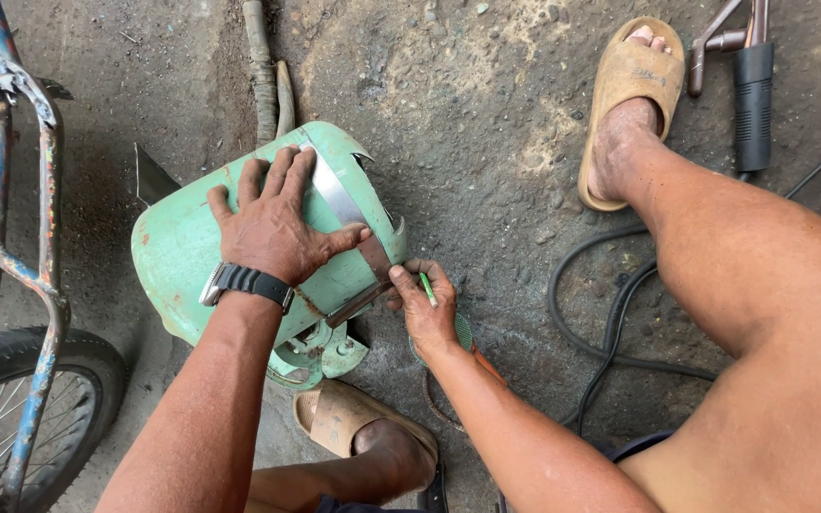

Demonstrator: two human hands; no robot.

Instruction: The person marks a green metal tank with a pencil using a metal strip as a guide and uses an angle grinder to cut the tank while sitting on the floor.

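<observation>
Green cylinder (182,247) is lying on concrete; left hand (273,223) is pressing flat, fingers spread, while right hand (425,309), at four o'clock, is pinching a green marker (428,290) against a metal strip (339,204).

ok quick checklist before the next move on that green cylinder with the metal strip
1. Left hand flat on the green cylinder, pinning it: ok.
2. Metal strip lying across the cylinder under the left thumb: ok.
3. Right hand at the strip's lower end with a thin green marker: ok.
4. Marker tip touching the strip: cannot tell.
5. Black cables lying beside the right arm: not ok.
6. Jagged cut edge near the left fingers: not ok.
</observation>
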